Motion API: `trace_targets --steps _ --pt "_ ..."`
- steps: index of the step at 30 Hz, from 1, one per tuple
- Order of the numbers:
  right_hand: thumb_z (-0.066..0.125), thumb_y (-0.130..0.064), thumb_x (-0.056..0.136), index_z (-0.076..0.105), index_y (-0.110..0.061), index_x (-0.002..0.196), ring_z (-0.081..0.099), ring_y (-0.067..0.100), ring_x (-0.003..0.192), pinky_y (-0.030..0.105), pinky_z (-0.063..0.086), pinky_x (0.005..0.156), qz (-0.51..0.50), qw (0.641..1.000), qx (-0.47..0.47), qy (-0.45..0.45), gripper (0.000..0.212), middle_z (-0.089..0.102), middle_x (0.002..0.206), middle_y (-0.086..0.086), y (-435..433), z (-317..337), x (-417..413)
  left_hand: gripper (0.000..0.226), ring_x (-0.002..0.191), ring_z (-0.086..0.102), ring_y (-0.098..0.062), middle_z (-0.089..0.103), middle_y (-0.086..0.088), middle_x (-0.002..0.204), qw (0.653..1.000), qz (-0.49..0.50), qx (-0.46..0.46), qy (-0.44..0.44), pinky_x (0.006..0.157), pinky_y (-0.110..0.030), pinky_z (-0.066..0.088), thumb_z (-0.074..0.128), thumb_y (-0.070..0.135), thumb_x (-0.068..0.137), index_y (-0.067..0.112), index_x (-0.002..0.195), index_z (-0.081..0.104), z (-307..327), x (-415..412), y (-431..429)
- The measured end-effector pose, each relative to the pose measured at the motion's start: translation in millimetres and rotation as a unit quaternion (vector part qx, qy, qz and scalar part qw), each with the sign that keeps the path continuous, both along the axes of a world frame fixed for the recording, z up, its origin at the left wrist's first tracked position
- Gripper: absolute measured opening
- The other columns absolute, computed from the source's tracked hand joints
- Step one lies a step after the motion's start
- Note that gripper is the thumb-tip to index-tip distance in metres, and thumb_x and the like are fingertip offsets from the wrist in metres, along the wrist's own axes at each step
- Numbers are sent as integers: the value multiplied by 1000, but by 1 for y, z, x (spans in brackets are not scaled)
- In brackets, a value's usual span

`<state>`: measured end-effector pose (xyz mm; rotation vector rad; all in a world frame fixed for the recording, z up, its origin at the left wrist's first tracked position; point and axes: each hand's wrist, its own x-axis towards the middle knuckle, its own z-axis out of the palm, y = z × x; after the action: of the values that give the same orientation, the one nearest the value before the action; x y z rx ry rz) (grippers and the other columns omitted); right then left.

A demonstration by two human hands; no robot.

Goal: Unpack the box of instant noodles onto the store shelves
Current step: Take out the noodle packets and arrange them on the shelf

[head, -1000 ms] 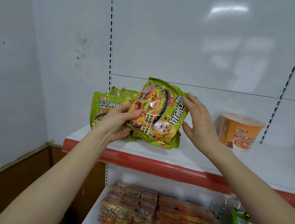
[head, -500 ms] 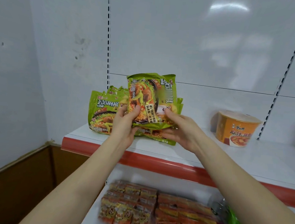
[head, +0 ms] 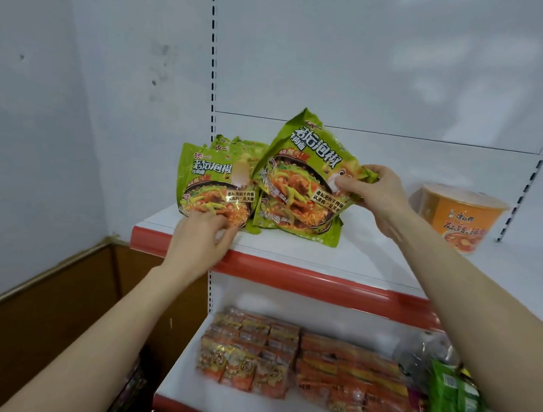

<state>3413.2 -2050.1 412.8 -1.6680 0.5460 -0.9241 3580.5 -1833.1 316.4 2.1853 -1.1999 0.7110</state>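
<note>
Pinching the tilted green noodle packet (head: 304, 182) by its right edge, the right hand (head: 377, 201) props it on the upper shelf (head: 373, 256) near its left front corner; the left hand (head: 199, 245), fingers (head: 227, 233) curled, seemingly grips the neighbouring packet (head: 213, 181) by its lower edge.

Upper shelf (head: 373, 262): green noodle packs (head: 215, 182) crowd the left end against the wall (head: 75, 125). Orange cup (head: 461, 217) blocks right. Bare gap between, open above.
</note>
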Motion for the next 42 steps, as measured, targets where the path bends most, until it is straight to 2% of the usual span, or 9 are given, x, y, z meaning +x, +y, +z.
trace_targets --steps 3,9,12,22,26,30,34,38,42 --pt "77 -5 71 58 -8 98 64 7 63 16 53 54 13 1000 -7 14 33 64 82 1 -3 -2 5 63 76 59 -26 66 -4 78 1000 12 15 10 68 -36 48 23 53 82 9 81 69 -12 -1 4" --pt "76 -4 72 52 0 116 62 9 72 15 49 53 2 999 21 27 50 64 92 4 -9 -20 15 65 74 57 -28 63 -7 76 999 29 22 5 66 -35 45 20 50 83 7 75 68 -15 -2 2" --pt "78 -10 72 48 2 123 62 17 88 21 51 66 -2 999 8 31 60 63 111 11 -12 -30 16 64 72 56 -27 62 -7 75 999 29 22 7 66 -34 44 20 50 83 6 75 67 -14 -3 2" --pt "78 -19 73 38 -7 133 50 20 104 35 44 88 -41 985 -150 75 73 52 126 11 -2 -44 24 63 71 56 -28 63 -8 73 999 34 19 8 64 -37 46 22 48 84 5 75 67 -14 -5 1" --pt "75 -21 76 38 -8 134 47 17 106 26 37 85 -56 981 -173 66 70 50 130 8 5 -45 31 60 67 56 -29 60 -8 70 999 35 18 7 62 -35 44 24 46 85 5 72 66 -14 -5 1" --pt "75 -27 76 36 -8 135 47 24 120 35 41 97 -66 977 -182 88 74 48 134 8 4 -49 31 58 66 56 -30 61 -9 70 999 35 25 -3 62 -36 46 25 43 87 4 73 66 -16 -6 1" --pt "72 -32 78 36 -6 135 49 23 115 32 40 91 -69 977 -175 103 73 49 129 9 4 -54 27 56 66 57 -31 62 -10 71 998 43 40 -16 63 -37 45 26 40 89 4 73 65 -17 -7 2" --pt "68 -34 82 40 -3 129 45 16 97 27 35 78 -74 971 -195 117 63 50 115 8 7 -54 22 61 73 57 -32 62 -11 78 996 37 69 -33 70 -40 45 18 43 90 4 81 65 -16 -8 4" --pt "62 -36 86 44 0 125 49 25 107 28 34 79 -109 949 -252 155 56 50 113 10 15 -51 10 45 96 56 -31 64 -11 100 992 36 120 -26 94 -44 37 28 36 99 6 99 63 -11 -12 10"
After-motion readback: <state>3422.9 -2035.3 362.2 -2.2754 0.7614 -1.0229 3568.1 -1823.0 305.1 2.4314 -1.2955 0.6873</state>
